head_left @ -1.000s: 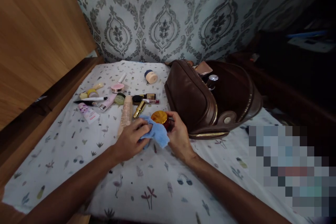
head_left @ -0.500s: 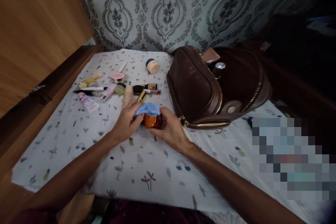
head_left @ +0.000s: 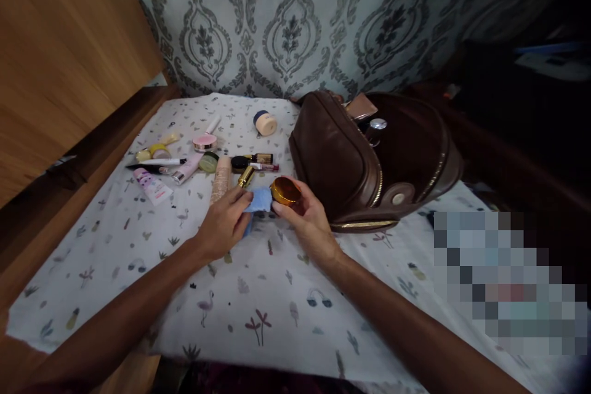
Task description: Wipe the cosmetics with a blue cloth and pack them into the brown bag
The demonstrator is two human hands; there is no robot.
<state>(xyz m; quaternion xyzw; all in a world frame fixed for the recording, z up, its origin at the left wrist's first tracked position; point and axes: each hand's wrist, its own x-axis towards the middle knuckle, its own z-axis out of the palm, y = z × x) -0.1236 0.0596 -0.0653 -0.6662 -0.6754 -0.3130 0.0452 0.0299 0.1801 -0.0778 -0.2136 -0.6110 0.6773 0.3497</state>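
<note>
Blue cloth pinched in left fingers, glossy round jar in right fingers

Bare was the left hand, and bare the right hand too! Both slim forearms were uncovered from the wrists down, and low at the bottom edge showed dark maroon clothing, its details swallowed by shadow!

Home interior; which room, cannot tell. Wall behind in ornate grey leaf pattern, wooden panel at left. Sheet printed with flamingos, pineapples, plants; bed or table beneath unclear. Personal belongings on it: pink compact, lilac-and-white tube, open brown bag.
</note>
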